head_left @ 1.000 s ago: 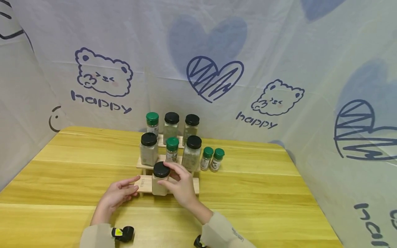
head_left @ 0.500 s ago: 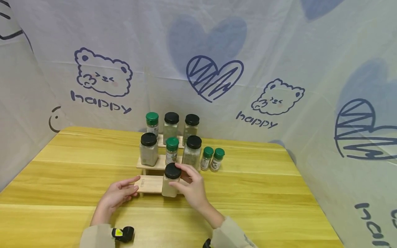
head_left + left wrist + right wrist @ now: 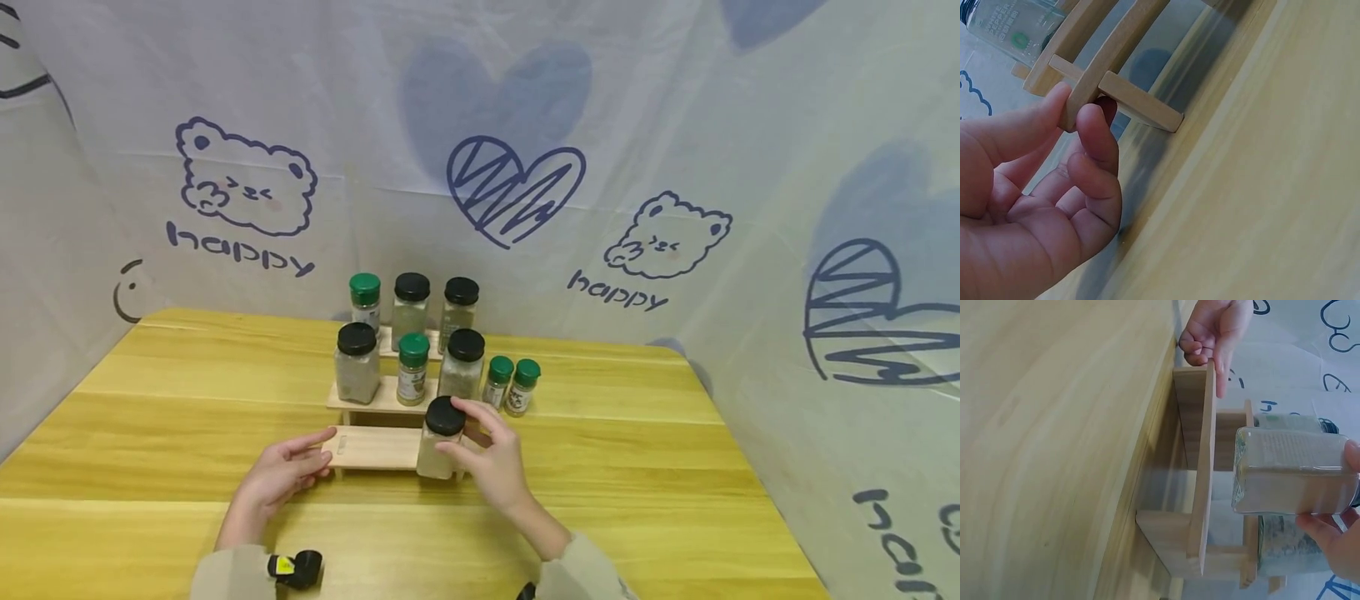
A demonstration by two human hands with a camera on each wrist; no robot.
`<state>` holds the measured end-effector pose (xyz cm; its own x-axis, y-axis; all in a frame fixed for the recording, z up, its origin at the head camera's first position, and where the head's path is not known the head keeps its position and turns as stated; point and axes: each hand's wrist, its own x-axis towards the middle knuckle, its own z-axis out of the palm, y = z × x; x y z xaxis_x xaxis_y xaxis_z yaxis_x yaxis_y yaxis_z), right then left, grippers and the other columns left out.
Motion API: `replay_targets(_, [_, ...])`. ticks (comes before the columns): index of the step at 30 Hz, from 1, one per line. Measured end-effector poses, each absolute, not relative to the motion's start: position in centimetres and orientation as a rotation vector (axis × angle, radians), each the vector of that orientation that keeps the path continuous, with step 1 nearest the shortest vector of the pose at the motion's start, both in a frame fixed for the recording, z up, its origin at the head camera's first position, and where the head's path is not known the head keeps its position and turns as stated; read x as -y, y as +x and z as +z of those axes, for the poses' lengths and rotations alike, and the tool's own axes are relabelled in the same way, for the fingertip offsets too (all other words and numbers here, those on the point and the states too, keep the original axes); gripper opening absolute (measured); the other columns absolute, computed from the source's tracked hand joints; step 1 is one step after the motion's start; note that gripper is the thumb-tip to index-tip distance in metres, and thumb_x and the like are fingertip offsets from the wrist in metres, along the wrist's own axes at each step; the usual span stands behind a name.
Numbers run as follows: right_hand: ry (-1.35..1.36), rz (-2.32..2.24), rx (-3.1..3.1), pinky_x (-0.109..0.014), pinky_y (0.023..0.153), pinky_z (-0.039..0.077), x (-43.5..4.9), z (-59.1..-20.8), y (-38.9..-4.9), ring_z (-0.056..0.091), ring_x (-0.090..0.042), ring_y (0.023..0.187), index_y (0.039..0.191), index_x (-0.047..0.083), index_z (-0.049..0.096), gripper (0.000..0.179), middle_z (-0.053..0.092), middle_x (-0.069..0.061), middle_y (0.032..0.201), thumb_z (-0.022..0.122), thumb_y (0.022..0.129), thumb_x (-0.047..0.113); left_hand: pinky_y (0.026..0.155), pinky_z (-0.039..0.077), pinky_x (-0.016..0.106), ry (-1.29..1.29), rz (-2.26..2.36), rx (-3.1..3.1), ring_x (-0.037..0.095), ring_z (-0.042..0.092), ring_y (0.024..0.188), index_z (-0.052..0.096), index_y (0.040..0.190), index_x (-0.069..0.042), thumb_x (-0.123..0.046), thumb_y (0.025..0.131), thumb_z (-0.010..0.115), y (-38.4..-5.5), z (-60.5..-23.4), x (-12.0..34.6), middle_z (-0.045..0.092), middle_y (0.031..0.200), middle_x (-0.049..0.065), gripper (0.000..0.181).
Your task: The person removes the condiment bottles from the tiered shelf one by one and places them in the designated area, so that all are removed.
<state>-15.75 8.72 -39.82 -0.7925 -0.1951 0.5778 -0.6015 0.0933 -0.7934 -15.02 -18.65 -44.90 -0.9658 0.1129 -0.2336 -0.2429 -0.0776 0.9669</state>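
My right hand (image 3: 498,467) grips a square glass spice jar (image 3: 437,450) with a black lid and beige powder, thumb and fingers around its upper part. In the right wrist view a narrow gap separates the jar's base from the lowest shelf board, near that board's right end. That board belongs to a three-tier wooden spice rack (image 3: 378,447). At its left end, my left hand (image 3: 277,483) pinches the board between thumb and fingers, seen closely in the left wrist view. The middle tier carries a black-lidded jar (image 3: 357,371), a green-capped bottle (image 3: 412,375) and another black-lidded jar (image 3: 461,367).
On the top tier stand a green-capped bottle (image 3: 365,296) and two black-lidded jars, one of them (image 3: 410,308) in the middle. Two small green-capped bottles, the outer one (image 3: 522,392) included, stand on the wooden table (image 3: 615,467) right of the rack. A printed cloth (image 3: 375,125) hangs behind.
My right hand has carried the black-lidded jar rightward along the lowest tier, from left of its middle toward its right end. The left hand keeps its hold on the board.
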Motion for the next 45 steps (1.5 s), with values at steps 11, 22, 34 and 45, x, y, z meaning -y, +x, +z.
replay_targets(11, [0.756, 1.679, 2.083, -0.039, 0.073, 0.049, -10.4, -38.0, -14.2, 0.056, -0.031, 0.095, 0.107, -0.015, 0.055, 0.046, 0.055, -0.027, 0.105, 0.071, 0.064, -0.014, 0.057, 0.045, 0.02, -0.142, 2.143, -1.948, 0.01, 0.058, 0.07, 0.04, 0.127, 0.006, -0.004, 0.085, 0.059, -15.0, -44.8, 18.6, 0.061, 0.082, -0.001, 0.047])
replay_targets(22, [0.648, 1.595, 2.075, -0.039, 0.072, 0.049, -13.3, -37.9, -14.5, 0.056, -0.021, 0.09, 0.106, -0.016, 0.056, 0.047, 0.056, -0.027, 0.103, 0.071, 0.062, -0.016, 0.057, 0.045, 0.02, -0.144, 2.131, -1.955, 0.01, 0.058, 0.069, 0.039, 0.128, 0.007, -0.004, 0.085, 0.058, -15.0, -44.9, 18.6, 0.06, 0.082, -0.001, 0.048])
replay_targets(34, [0.58, 1.56, 2.046, -0.03, 0.073, 0.049, -16.6, -39.9, -16.6, 0.055, -0.018, 0.087, 0.11, -0.012, 0.056, 0.048, 0.057, -0.024, 0.096, 0.071, 0.064, -0.013, 0.057, 0.045, 0.02, -0.128, 2.11, -1.981, 0.01, 0.058, 0.07, 0.036, 0.13, 0.007, -0.005, 0.086, 0.057, -15.0, -44.8, 18.6, 0.06, 0.082, -0.001, 0.05])
replay_targets(45, [0.525, 1.493, 2.015, -0.019, 0.066, 0.049, -18.9, -39.1, -17.8, 0.056, -0.009, 0.082, 0.106, -0.02, 0.054, 0.047, 0.056, -0.032, 0.092, 0.068, 0.062, -0.021, 0.058, 0.045, 0.02, -0.149, 2.109, -1.978, 0.011, 0.058, 0.07, 0.037, 0.129, 0.007, -0.005, 0.086, 0.058, -15.0, -44.7, 18.6, 0.06, 0.083, -0.001, 0.05])
